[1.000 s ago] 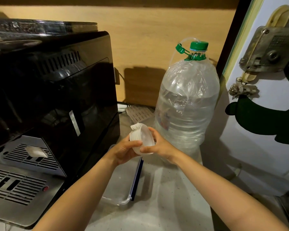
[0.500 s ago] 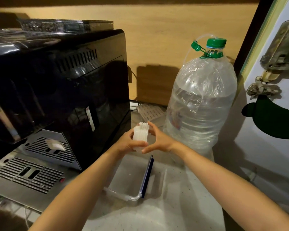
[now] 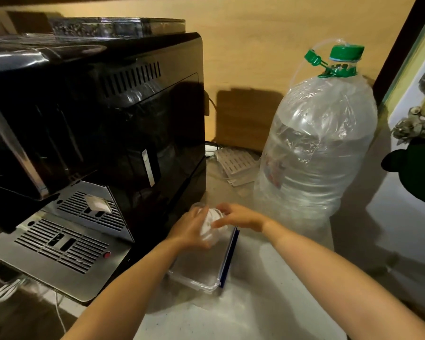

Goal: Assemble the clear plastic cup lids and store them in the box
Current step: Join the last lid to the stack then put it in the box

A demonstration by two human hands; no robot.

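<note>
A stack of clear plastic cup lids (image 3: 210, 228) sits between both my hands, low over the far end of the clear storage box (image 3: 201, 282). My left hand (image 3: 189, 231) cups the stack from the left and below. My right hand (image 3: 238, 217) closes on it from the right and above. The box has a dark blue clip (image 3: 228, 256) along its right side and stands on the counter beside the coffee machine. The stack is blurred, so its lower edge against the box is unclear.
A black coffee machine (image 3: 96, 114) with a steel drip tray (image 3: 59, 244) fills the left. A large water bottle (image 3: 314, 153) with a green cap stands at the right, wrapped in plastic. A wooden wall runs behind. A white panel borders the far right.
Both hands have lowered the lid stack from chest height down towards the box, tilting it. The view has shifted left and down.
</note>
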